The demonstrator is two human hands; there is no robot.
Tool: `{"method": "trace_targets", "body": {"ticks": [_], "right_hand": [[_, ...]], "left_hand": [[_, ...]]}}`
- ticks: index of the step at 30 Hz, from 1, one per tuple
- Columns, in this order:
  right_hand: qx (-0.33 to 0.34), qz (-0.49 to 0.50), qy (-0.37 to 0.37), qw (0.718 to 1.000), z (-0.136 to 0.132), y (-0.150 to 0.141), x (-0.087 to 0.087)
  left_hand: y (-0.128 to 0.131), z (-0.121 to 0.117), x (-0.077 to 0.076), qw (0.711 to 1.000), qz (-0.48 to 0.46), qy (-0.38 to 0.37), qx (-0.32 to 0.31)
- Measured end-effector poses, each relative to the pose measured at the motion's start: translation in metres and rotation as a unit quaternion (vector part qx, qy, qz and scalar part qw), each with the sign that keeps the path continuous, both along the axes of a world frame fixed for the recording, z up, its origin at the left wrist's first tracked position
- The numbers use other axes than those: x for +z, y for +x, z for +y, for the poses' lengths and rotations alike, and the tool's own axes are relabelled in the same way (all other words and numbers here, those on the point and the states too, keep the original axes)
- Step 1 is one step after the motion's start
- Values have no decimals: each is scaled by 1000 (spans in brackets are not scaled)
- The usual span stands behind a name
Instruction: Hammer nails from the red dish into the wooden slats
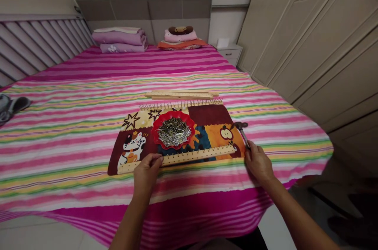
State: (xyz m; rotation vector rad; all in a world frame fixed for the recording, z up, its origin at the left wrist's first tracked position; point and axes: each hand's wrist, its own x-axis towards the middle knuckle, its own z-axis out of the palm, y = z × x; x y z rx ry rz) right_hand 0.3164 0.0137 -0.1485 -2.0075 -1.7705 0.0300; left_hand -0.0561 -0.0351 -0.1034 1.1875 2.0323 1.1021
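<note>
My left hand [146, 170] is closed in a pinch at the near wooden strip [189, 158], left of its middle. Whatever lies between those fingertips is hidden. Drilled holes run along this strip, and several nails stand up from its right part. In my right hand [260, 165] is a claw hammer [243, 136], gripped by its handle just beyond the strip's right end, head pointing away from me. A red scalloped bowl [155, 135] full of loose nails [175, 132] sits behind the strip. Both rest on a patterned mat [210, 116] showing a cat and fruit.
Along the mat's far edge lies another strip [203, 103] bristling with upright nails. More wooden strips [180, 95] are stacked beyond it. Striped bedding [73, 124] covers the bed. Folded bedding [121, 38] is by the headboard, a wardrobe [310, 37] on the right.
</note>
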Motion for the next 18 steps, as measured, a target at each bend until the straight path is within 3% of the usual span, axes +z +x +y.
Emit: {"method": "trace_targets", "body": {"ticks": [4,8,10,13,15,18], "right_hand": [[25,65,35,997,-14,-4,12],[41,143,58,987,-50,-37,43],[114,290,1,950,-70,-63,63],[211,410,-118,880,-90,-104,88],[271,434,-173,842,-96,-128,96],[320,419,-207,824,-97,-152,99]], "left_hand": [[-1,0,-4,999,36,35,-20],[-2,-1,-7,996,53,59,-32],[-2,-2,-8,996,55,67,-34],[-1,-3,-10,995,64,72,-36],[1,-3,-11,993,76,78,-39],[4,-3,-10,990,104,83,-38]]}}
